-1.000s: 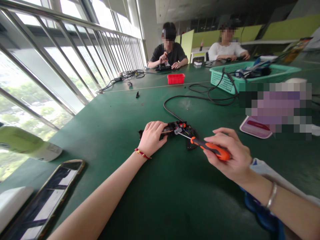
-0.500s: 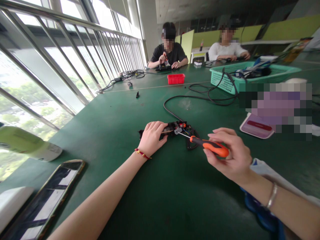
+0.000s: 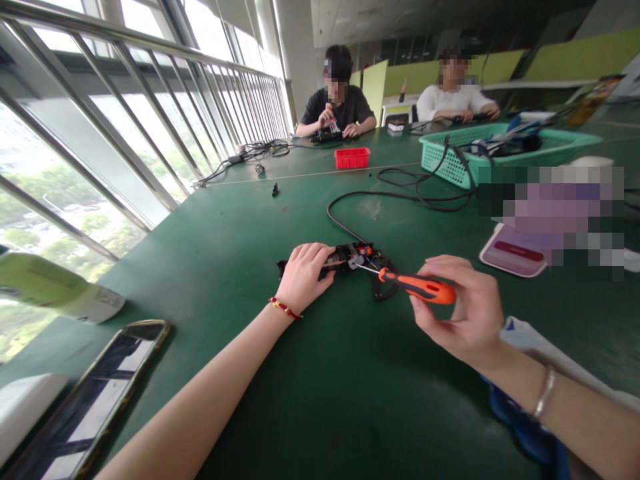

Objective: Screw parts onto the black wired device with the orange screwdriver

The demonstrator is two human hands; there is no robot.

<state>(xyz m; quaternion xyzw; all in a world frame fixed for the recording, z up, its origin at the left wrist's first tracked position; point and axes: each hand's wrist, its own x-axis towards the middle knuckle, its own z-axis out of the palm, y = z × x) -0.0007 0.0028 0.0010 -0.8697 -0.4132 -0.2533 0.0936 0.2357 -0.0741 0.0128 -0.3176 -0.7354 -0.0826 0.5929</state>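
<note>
On the green table (image 3: 280, 413) lies an opened black device (image 3: 345, 257) with wires and a small red-orange part showing at its right end. My left hand (image 3: 306, 270) is wrapped over the device's left part and holds it down. An orange and black screwdriver (image 3: 425, 288) is pinched in the fingers of my right hand (image 3: 465, 307). Its shaft points left, and the tip meets a grey piece inside the device. A black cable (image 3: 345, 200) runs from the device toward the back right.
A small red tray (image 3: 353, 159) and a green basket (image 3: 445, 160) of tools stand farther back. Phones lie left (image 3: 105, 393) and right (image 3: 515, 250). A green bottle (image 3: 55, 290) is at left. Two people sit across the table.
The screwdriver's handle has turned, and the fingers of my right hand have shifted slightly on it. My left hand and the device have stayed where they were.
</note>
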